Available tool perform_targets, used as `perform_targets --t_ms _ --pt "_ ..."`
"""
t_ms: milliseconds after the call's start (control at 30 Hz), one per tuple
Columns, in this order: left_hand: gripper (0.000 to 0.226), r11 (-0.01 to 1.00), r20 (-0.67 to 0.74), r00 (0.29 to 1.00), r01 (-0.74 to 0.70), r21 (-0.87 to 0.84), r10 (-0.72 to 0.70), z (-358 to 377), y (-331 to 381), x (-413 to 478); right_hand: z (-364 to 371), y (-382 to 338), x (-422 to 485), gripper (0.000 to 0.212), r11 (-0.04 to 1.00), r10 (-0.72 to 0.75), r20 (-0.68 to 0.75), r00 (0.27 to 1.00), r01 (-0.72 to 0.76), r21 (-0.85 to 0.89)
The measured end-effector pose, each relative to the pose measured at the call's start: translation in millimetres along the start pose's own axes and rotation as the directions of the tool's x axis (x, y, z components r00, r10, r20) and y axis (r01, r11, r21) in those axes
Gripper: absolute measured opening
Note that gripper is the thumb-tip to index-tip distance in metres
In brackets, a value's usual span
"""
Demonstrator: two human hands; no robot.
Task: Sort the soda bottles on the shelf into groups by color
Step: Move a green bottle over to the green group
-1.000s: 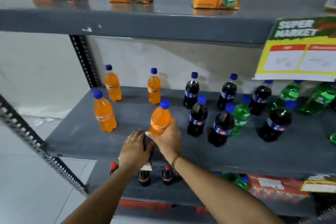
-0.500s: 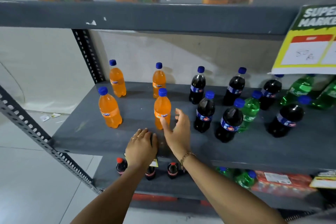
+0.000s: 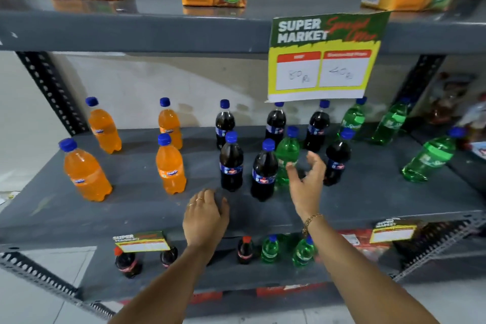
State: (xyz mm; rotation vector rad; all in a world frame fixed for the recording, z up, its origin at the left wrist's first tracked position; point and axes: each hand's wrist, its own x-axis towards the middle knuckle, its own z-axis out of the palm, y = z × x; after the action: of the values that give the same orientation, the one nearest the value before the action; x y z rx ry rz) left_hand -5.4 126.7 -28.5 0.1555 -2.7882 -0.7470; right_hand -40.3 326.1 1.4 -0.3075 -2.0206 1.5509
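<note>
Four orange soda bottles (image 3: 171, 166) stand at frame left on the grey shelf (image 3: 65, 208); left hand (image 3: 205, 218) flat on shelf edge, centre; right hand (image 3: 306, 181) open, empty, just beside a green soda bottle (image 3: 288, 155) among dark cola bottles (image 3: 231, 163)

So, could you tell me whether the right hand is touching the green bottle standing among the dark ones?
Cannot tell. In the head view the open right hand overlaps the green bottle, thumb tip against its lower body, but no gap or contact shows plainly.
</note>
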Motion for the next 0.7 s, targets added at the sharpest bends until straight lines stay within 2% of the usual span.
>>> perform_targets --t_ms 67,133,200,300,500,700 --pt "0.059 0.998 0.045 0.998 0.050 0.029 -0.051 6 7 4 -4 10 14 0.060 0.998 0.054 0.172 0.984 -0.050 -0.029" --pt "0.079 0.994 0.114 0.991 0.065 0.093 -0.075 12 10 7 -3 12 23 0.054 0.994 0.102 0.282 0.954 -0.090 -0.057" --pt "0.086 0.984 0.176 0.981 0.058 0.167 -0.087 17 11 7 -2 12 27 0.049 0.986 0.166 0.319 0.933 -0.146 -0.084" --pt "0.087 0.970 0.202 0.975 0.043 0.238 -0.092 21 12 4 -5 13 23 0.049 0.987 0.159 0.293 0.943 -0.143 -0.077" --pt "0.090 0.965 0.164 0.977 0.098 0.244 -0.140 21 16 4 -40 26 -6 0.058 0.985 0.169 0.108 0.980 -0.171 0.007" --pt "0.097 0.953 0.128 0.977 0.127 0.275 -0.168 28 32 5 -93 41 -1 0.055 0.987 0.164 -0.231 0.959 -0.161 0.031"
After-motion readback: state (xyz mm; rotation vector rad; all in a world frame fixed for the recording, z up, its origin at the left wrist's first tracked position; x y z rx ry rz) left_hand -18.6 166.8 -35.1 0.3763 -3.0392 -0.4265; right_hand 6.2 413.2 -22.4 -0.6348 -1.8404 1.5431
